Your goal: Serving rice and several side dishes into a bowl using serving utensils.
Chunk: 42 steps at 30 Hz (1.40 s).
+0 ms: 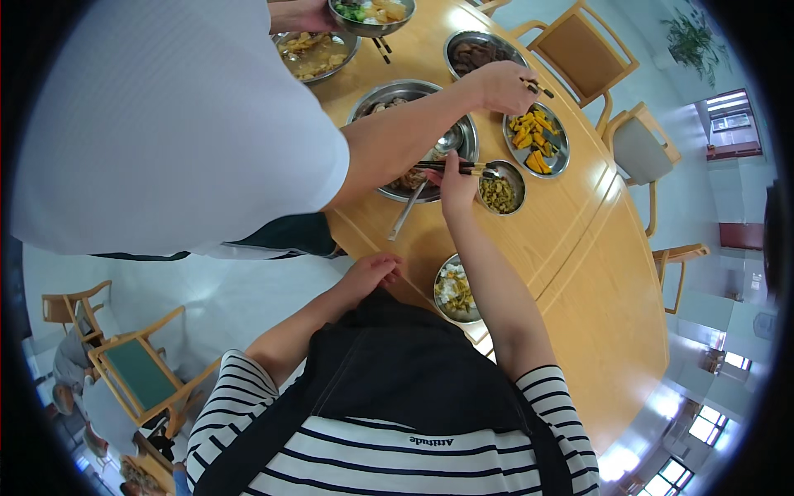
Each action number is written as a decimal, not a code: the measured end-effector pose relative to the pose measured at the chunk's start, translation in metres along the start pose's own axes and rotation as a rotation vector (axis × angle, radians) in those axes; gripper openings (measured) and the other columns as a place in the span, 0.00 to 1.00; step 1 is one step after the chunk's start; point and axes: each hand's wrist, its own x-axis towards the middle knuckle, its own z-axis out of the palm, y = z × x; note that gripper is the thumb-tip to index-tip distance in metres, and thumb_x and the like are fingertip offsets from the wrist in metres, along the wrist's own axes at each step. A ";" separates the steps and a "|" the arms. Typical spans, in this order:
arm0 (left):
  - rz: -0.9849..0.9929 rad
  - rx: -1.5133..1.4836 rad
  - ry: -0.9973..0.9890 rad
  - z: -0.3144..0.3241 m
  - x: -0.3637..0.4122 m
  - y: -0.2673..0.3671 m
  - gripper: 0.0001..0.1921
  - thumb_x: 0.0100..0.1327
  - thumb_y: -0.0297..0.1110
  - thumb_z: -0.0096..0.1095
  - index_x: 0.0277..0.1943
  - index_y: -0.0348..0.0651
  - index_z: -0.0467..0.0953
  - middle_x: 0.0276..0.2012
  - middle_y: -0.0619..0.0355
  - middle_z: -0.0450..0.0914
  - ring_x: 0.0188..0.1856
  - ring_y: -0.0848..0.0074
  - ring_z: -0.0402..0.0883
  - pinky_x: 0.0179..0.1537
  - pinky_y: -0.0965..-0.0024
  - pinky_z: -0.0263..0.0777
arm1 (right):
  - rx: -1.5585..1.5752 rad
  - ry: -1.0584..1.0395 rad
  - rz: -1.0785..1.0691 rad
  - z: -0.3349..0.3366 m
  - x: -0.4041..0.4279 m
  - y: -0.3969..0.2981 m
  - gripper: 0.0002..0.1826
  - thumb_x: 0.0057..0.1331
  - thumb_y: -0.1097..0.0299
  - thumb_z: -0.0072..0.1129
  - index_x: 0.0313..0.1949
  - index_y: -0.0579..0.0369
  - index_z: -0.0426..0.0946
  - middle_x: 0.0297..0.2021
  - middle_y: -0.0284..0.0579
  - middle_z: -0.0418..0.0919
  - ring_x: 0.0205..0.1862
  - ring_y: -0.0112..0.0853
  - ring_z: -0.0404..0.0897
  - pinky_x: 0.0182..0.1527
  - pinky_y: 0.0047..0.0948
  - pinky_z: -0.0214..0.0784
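My right hand point(458, 189) grips a pair of black-and-gold chopsticks point(471, 168) whose right-hand ends reach the rim of a small metal bowl of chopped green vegetables point(498, 195). Behind the hand is a large metal basin point(472, 146) of food, with a metal ladle point(406, 214) leaning over its near rim. By the table edge my left hand point(374, 273) is loosely curled, and nothing shows in it. A metal bowl of rice topped with vegetables point(456, 288) sits before me, partly behind my right forearm.
A person in a white shirt point(186, 124) stands at my left, arm across the basin, chopsticks point(538, 87) above an oval dish of orange pumpkin point(536, 139). Their other hand holds a bowl point(372, 26). A dish of dark meat point(477, 53) and a soup basin point(319, 59) share the wooden table point(595, 310). Chairs point(583, 53) surround it.
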 end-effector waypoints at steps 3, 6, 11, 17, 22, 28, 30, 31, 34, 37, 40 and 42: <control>0.008 -0.013 0.048 -0.005 -0.002 0.000 0.15 0.64 0.37 0.43 0.49 0.39 0.70 0.36 0.60 0.75 0.37 0.81 0.72 0.40 0.78 0.67 | 0.041 0.089 0.089 -0.010 0.011 -0.004 0.15 0.63 0.64 0.48 0.32 0.67 0.68 0.25 0.50 0.74 0.19 0.33 0.77 0.19 0.24 0.73; 0.004 0.004 0.087 -0.009 -0.001 -0.001 0.15 0.64 0.36 0.44 0.49 0.39 0.70 0.36 0.60 0.75 0.37 0.81 0.72 0.40 0.78 0.67 | 0.033 0.079 0.109 -0.018 0.010 -0.011 0.16 0.64 0.63 0.46 0.29 0.68 0.68 0.21 0.51 0.75 0.19 0.35 0.78 0.19 0.23 0.74; -0.019 0.019 0.098 -0.006 0.000 -0.008 0.14 0.63 0.34 0.44 0.48 0.40 0.70 0.36 0.61 0.75 0.37 0.81 0.72 0.39 0.78 0.67 | 0.023 -0.009 0.103 -0.021 0.006 -0.021 0.15 0.64 0.63 0.47 0.30 0.66 0.68 0.21 0.50 0.75 0.19 0.34 0.78 0.20 0.22 0.74; -0.025 -0.041 0.094 -0.007 0.000 -0.007 0.14 0.63 0.34 0.44 0.48 0.39 0.70 0.36 0.60 0.74 0.36 0.80 0.71 0.39 0.79 0.67 | -0.028 -0.033 0.009 -0.028 0.002 -0.028 0.14 0.64 0.63 0.47 0.31 0.65 0.69 0.21 0.47 0.75 0.18 0.31 0.77 0.20 0.21 0.72; -0.049 -0.024 0.103 -0.005 0.000 -0.011 0.14 0.63 0.34 0.43 0.48 0.39 0.70 0.37 0.60 0.74 0.36 0.80 0.71 0.38 0.79 0.67 | -0.228 -0.112 -0.202 -0.031 -0.002 -0.031 0.13 0.64 0.64 0.49 0.34 0.66 0.70 0.22 0.44 0.75 0.19 0.27 0.77 0.19 0.20 0.69; -0.061 -0.008 0.108 -0.007 -0.001 -0.011 0.14 0.63 0.34 0.44 0.48 0.39 0.70 0.36 0.60 0.74 0.36 0.80 0.71 0.38 0.78 0.66 | -0.071 -0.149 -0.134 -0.009 0.003 -0.017 0.12 0.64 0.66 0.48 0.37 0.65 0.69 0.29 0.46 0.74 0.24 0.30 0.78 0.24 0.22 0.73; -0.049 -0.017 0.115 -0.009 -0.005 -0.012 0.14 0.63 0.34 0.44 0.48 0.40 0.70 0.36 0.60 0.74 0.36 0.80 0.71 0.38 0.78 0.66 | 0.056 -0.010 -0.025 0.000 0.005 -0.011 0.12 0.62 0.67 0.50 0.36 0.66 0.69 0.28 0.46 0.73 0.22 0.30 0.77 0.25 0.23 0.74; -0.036 -0.027 0.120 -0.009 -0.007 -0.012 0.14 0.63 0.34 0.44 0.48 0.40 0.70 0.36 0.60 0.74 0.36 0.80 0.71 0.38 0.79 0.66 | 0.061 -0.004 -0.023 0.005 0.008 -0.008 0.12 0.62 0.67 0.50 0.36 0.66 0.69 0.28 0.46 0.73 0.22 0.30 0.77 0.25 0.23 0.74; -0.042 -0.034 0.126 -0.014 -0.013 -0.011 0.14 0.63 0.34 0.44 0.48 0.40 0.71 0.35 0.60 0.75 0.36 0.81 0.72 0.38 0.79 0.66 | 0.227 0.135 0.109 0.020 0.015 -0.003 0.11 0.62 0.70 0.48 0.35 0.68 0.67 0.30 0.48 0.73 0.21 0.32 0.77 0.22 0.23 0.74; -0.052 -0.057 0.181 -0.019 -0.017 -0.014 0.14 0.63 0.33 0.45 0.49 0.39 0.70 0.37 0.58 0.76 0.37 0.79 0.73 0.39 0.76 0.68 | 0.225 0.226 0.087 0.033 0.020 0.004 0.10 0.61 0.70 0.47 0.34 0.67 0.67 0.30 0.49 0.73 0.20 0.33 0.77 0.21 0.23 0.73; -0.060 -0.080 0.198 -0.025 -0.020 -0.019 0.14 0.63 0.33 0.45 0.49 0.38 0.70 0.37 0.57 0.76 0.36 0.79 0.74 0.38 0.76 0.68 | 0.255 0.253 0.164 0.033 0.023 0.002 0.09 0.60 0.71 0.48 0.34 0.67 0.66 0.30 0.49 0.73 0.20 0.35 0.78 0.21 0.23 0.74; -0.066 -0.074 0.200 -0.027 -0.021 -0.020 0.14 0.63 0.34 0.45 0.48 0.39 0.70 0.37 0.59 0.76 0.36 0.80 0.73 0.38 0.78 0.68 | 0.293 0.234 0.176 0.030 0.022 -0.002 0.10 0.58 0.71 0.49 0.34 0.67 0.66 0.29 0.49 0.74 0.20 0.36 0.79 0.21 0.25 0.74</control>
